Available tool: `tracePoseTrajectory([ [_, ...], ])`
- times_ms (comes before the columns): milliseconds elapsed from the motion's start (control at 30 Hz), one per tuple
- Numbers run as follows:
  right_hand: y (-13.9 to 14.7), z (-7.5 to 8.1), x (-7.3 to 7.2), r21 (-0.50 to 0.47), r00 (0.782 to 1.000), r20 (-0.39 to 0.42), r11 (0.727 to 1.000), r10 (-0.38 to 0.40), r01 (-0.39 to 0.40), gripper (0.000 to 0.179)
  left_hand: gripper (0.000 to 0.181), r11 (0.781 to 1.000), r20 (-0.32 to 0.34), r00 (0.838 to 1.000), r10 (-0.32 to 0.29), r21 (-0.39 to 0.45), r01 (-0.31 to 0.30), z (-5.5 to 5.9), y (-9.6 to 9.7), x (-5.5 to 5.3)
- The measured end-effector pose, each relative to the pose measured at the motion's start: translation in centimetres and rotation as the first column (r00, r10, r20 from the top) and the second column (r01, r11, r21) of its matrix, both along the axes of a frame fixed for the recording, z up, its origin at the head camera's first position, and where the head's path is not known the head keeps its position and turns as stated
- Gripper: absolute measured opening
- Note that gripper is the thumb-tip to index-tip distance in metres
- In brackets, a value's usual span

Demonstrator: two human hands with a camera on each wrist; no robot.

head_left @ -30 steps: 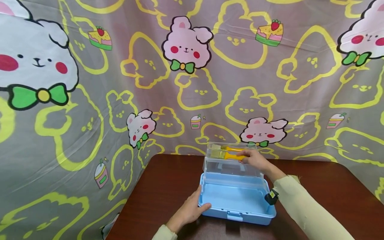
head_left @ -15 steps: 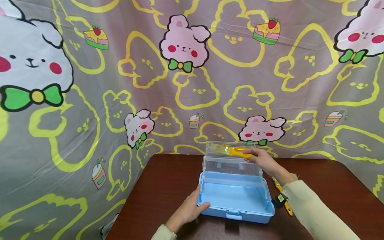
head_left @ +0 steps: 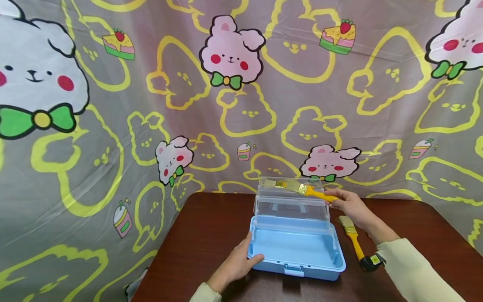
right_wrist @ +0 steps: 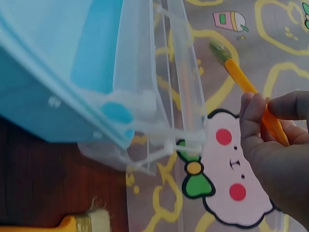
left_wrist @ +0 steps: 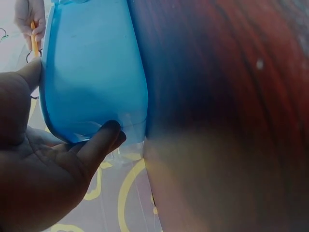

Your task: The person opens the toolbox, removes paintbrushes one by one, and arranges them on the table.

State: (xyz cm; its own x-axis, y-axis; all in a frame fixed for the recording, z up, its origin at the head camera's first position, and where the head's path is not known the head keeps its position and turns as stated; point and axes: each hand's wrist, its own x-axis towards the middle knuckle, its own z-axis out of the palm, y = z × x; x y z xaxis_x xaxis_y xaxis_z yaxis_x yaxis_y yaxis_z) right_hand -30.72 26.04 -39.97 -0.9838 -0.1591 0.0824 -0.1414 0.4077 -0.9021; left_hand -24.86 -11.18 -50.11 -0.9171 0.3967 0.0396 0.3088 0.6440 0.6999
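A light-blue storage box [head_left: 317,273] stands on the table with its clear plastic trays [head_left: 271,208] raised at the back. My left hand [head_left: 237,262] holds the box's near left corner, thumb at the front rim and fingers along the side. Above the trays, my right hand [head_left: 351,205] pinches the yellow handle of a paintbrush [head_left: 318,194], its pale bristles pointing left. Behind that brush, another paintbrush [head_left: 278,184] lies in the top tray, partly covered. In the right wrist view, the held paintbrush [right_wrist: 237,75] is apart from the trays.
On the table [head_left: 211,226], right of the box, lies one more yellow-handled paintbrush [head_left: 354,239], its lower end hidden behind a black wrist camera [head_left: 370,262]. A patterned cloth [head_left: 241,105] hangs close behind and at the left.
My right hand has moved right with the paintbrush, drawing it away from the one in the top tray. The brush on the table has come into view. The left hand stays put.
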Motion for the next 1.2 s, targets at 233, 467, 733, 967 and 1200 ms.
tracePoseTrajectory([
  [233,2.5,-0.4,1.0,-0.001,0.999,-0.004,0.999,-0.035,0.035,0.036,0.086,1.000,0.018,1.000,0.012,-0.007,-0.011,-0.1,-0.1,0.0],
  [467,5.3,-1.2,2.0,-0.049,0.997,-0.020,0.996,-0.081,0.080,0.038,0.086,1.000,0.017,1.000,0.002,-0.009,-0.002,0.0,-0.1,-0.1],
  [733,8.7,-2.0,3.3,-0.239,0.996,-0.060,0.970,-0.060,0.044,0.027,0.087,1.000,0.029,1.000,-0.001,-0.005,0.001,0.0,-0.1,-0.2],
  [967,11.3,-3.5,4.3,-0.448,0.997,-0.077,0.894,-0.022,-0.015,0.033,0.086,1.000,0.031,0.999,0.007,-0.003,-0.007,0.0,0.0,-0.1],
  [1200,14.1,-5.8,5.1,-0.514,0.999,-0.040,0.858,-0.016,-0.007,0.043,0.086,1.000,0.028,1.000,0.010,0.005,-0.010,-0.1,0.1,0.0],
])
